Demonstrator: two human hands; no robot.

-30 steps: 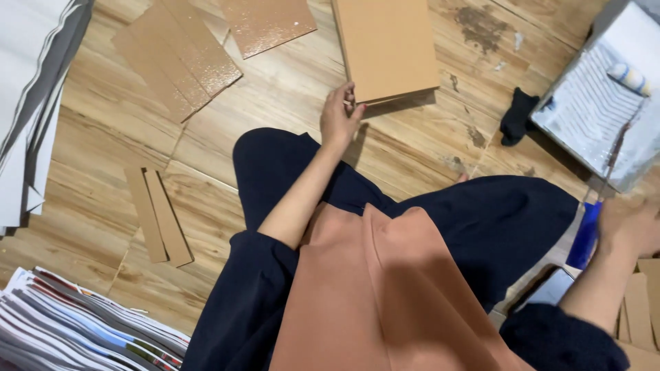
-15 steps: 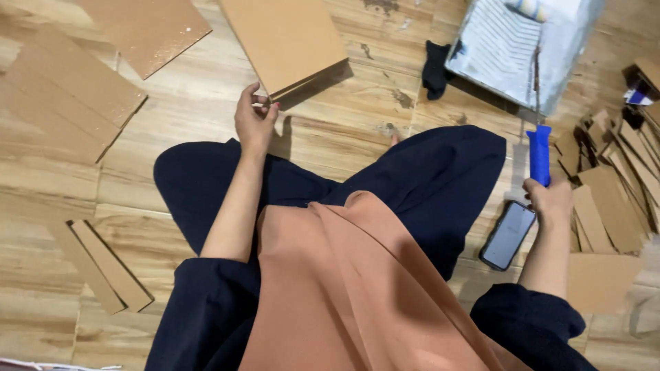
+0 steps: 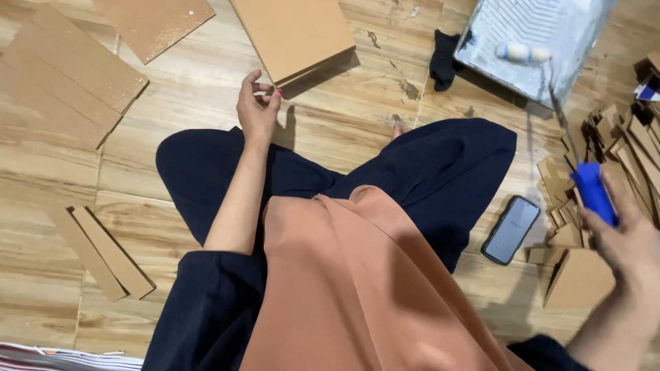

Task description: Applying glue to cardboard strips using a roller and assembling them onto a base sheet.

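I sit cross-legged on a wooden floor in dark trousers and an orange top. My left hand [image 3: 257, 104] hovers with loosely curled fingers at the near corner of a stack of brown cardboard sheets [image 3: 294, 34], holding nothing. My right hand [image 3: 627, 237] grips the blue handle [image 3: 592, 194] of a paint roller; its thin metal arm runs up to a pale roller head [image 3: 522, 53] lying in a grey paint tray [image 3: 584, 65].
A smartphone [image 3: 510, 229] lies on the floor by my right knee. A black cloth [image 3: 443, 60] sits beside the tray. Several cardboard pieces [image 3: 622, 148] are piled at right, cardboard sheets [image 3: 62, 75] at upper left, two strips [image 3: 103, 251] at lower left.
The view has shifted and come closer. My right hand has lifted the blue roller handle away from the phone. My left hand has let go of the cardboard stack's corner.
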